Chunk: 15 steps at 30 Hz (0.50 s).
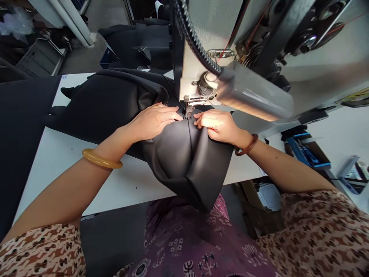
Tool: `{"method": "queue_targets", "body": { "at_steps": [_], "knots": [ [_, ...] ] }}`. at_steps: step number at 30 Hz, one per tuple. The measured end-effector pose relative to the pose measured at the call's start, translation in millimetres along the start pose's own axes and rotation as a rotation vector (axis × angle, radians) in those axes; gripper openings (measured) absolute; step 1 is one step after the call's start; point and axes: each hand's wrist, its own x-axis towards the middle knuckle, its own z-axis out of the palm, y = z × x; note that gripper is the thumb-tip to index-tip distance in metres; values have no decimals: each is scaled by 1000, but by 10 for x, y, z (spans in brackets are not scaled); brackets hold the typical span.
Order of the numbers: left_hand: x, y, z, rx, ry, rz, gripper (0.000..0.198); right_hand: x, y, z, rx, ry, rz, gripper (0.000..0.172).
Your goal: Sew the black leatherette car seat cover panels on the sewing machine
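Note:
A black leather-like piece (178, 157) lies on the white table (54, 161) and runs under the presser foot (188, 109) of a grey sewing machine (259, 57). My left hand (154, 121) lies flat on the material just left of the foot, fingers stretched toward the seam. My right hand (217, 125) sits just right of the foot, fingers curled and pressing a fold of the same material. A seam line runs down the piece between both hands, and its front end hangs over the table edge toward my lap.
More black material (23, 127) lies over the table's left end, and dark pieces (138, 42) are stacked behind the table. A blue tool tray (305, 152) and a small box (356, 173) sit at the right. A black corrugated hose (193, 36) hangs before the machine.

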Motion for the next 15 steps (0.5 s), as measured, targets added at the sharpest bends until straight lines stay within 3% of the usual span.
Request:
{"method": "queue_targets", "body": {
  "at_steps": [8, 15],
  "knots": [
    [11, -42, 26, -65, 24, -19, 37, 5, 26, 19, 77, -38, 81, 30],
    [71, -115, 102, -233, 57, -74, 34, 41, 106, 87, 145, 45, 160, 28]
  ]
}}
